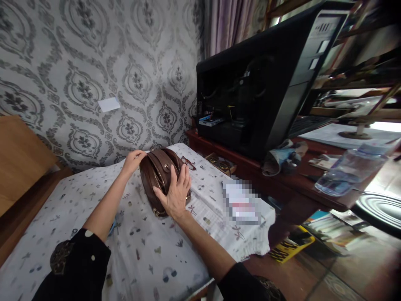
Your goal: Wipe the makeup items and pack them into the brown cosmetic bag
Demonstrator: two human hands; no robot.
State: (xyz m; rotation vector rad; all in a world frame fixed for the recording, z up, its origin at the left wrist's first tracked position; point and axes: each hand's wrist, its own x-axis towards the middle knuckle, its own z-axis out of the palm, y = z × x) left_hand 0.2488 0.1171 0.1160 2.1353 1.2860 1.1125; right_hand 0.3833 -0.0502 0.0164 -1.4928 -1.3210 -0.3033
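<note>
A brown leather handbag with zips and gold-coloured fittings lies on a white printed cloth. At its far left end, my left hand has its fingers closed on the bag's edge. My right hand rests against the bag's near right side, fingers spread and thumb apart. Part of the bag's front is hidden behind that hand. Just beyond the bag on the right is a pair of glasses. A small blue thing shows partly beside my left forearm; its kind is unclear.
On the right, a black computer case stands on a dark red desk, with a clear plastic bottle nearer me. A blurred-out flat item lies on the cloth. At left is a cardboard box; a patterned wall rises behind.
</note>
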